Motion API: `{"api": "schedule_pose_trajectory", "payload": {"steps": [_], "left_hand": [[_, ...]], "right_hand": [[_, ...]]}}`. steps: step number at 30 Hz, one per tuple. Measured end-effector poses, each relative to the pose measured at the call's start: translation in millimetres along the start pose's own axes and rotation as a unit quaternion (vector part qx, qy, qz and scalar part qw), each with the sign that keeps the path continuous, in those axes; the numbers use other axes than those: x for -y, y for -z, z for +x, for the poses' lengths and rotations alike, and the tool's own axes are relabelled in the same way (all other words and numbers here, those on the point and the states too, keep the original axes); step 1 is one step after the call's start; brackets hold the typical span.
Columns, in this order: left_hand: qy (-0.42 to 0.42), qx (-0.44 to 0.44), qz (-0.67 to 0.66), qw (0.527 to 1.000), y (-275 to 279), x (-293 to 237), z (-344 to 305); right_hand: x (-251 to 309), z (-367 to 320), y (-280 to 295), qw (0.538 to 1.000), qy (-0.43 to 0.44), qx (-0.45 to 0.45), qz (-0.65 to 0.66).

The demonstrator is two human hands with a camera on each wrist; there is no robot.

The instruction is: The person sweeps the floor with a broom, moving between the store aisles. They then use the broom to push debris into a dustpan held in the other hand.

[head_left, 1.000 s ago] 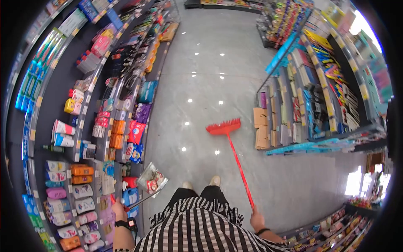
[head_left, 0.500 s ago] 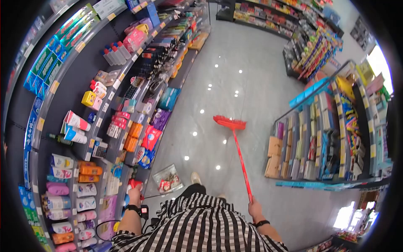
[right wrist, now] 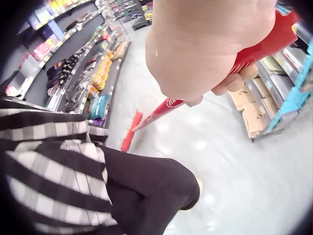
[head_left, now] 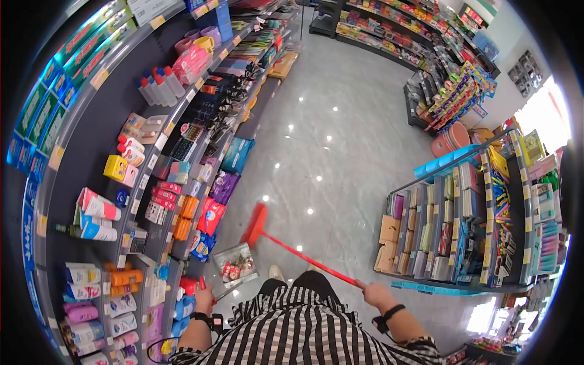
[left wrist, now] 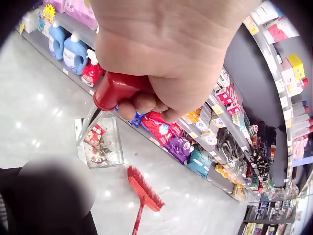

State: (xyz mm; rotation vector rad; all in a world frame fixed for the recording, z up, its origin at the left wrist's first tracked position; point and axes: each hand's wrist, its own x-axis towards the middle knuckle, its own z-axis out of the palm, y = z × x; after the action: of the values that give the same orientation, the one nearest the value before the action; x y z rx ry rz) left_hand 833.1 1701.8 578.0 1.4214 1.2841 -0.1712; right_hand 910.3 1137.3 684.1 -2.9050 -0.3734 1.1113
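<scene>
My left hand grips the red handle of a dustpan, whose thin metal shaft runs down to a clear pan on the floor. Red wrappers and dark crumbs lie in the pan. The right hand is curled round the red stick of a broom, held slanting across in front of the body. Red bristles and broom head are on the floor just beyond the pan's far edge in the head view. In the left wrist view, a strip of floor shows between broom head and pan.
Shelves of bottles and packets line the left, close beside the left hand. To the right stands a rack of notebooks and pens. Shiny grey floor runs between them toward more shelves at the back. My shoes are near the pan.
The broom head has swung left and nearer, from mid-aisle to beside the dustpan, its stick now slanting more. My right hand has moved slightly right. The view has turned, then shifted slightly.
</scene>
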Motion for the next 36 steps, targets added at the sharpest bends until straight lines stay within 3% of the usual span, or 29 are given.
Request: {"api": "schedule_pose_trajectory", "payload": {"steps": [3, 6, 9, 15, 19, 26, 28, 29, 31, 36], "left_hand": [[0.008, -0.013, 0.024, 1.000, 5.0, -11.7, -9.9], [-0.023, -0.033, 0.093, 0.995, 14.1, -21.7, -26.2], [0.027, -0.124, -0.007, 0.992, 7.5, -49.0, -58.0], [0.016, -0.197, -0.062, 0.978, -18.0, -83.3, -93.5], [0.008, -0.241, 0.008, 0.970, -33.2, -116.3, -90.8], [0.032, -0.283, 0.024, 0.958, -78.6, -172.3, -106.2], [0.010, -0.268, 0.008, 0.963, -73.7, -168.9, -96.2], [0.007, -0.268, 0.008, 0.963, -86.7, -178.5, -99.9], [0.026, -0.286, -0.012, 0.958, -108.9, -197.8, -109.2], [0.013, -0.272, -0.024, 0.962, -101.2, -187.9, -80.6]], "right_hand": [[19.6, 65.3, 45.2, 0.995, 0.087, 0.029, -0.039], [21.9, 142.2, 56.5, 0.988, 0.139, 0.001, -0.071], [12.5, 211.0, 78.6, 0.985, 0.168, -0.033, -0.027], [-35.5, 320.1, 113.3, 0.991, 0.123, 0.036, -0.024], [-110.6, 320.7, 134.8, 0.993, 0.115, 0.029, -0.030], [-294.2, 223.9, 186.2, 0.997, -0.052, 0.000, -0.060], [-311.6, 193.2, 212.4, 0.992, -0.110, 0.000, -0.064], [-323.0, 182.7, 205.7, 0.992, -0.101, -0.051, -0.057], [-329.6, 163.8, 198.7, 0.991, -0.107, -0.067, -0.047], [-313.5, 144.6, 179.6, 0.987, -0.122, -0.103, -0.010]]}}
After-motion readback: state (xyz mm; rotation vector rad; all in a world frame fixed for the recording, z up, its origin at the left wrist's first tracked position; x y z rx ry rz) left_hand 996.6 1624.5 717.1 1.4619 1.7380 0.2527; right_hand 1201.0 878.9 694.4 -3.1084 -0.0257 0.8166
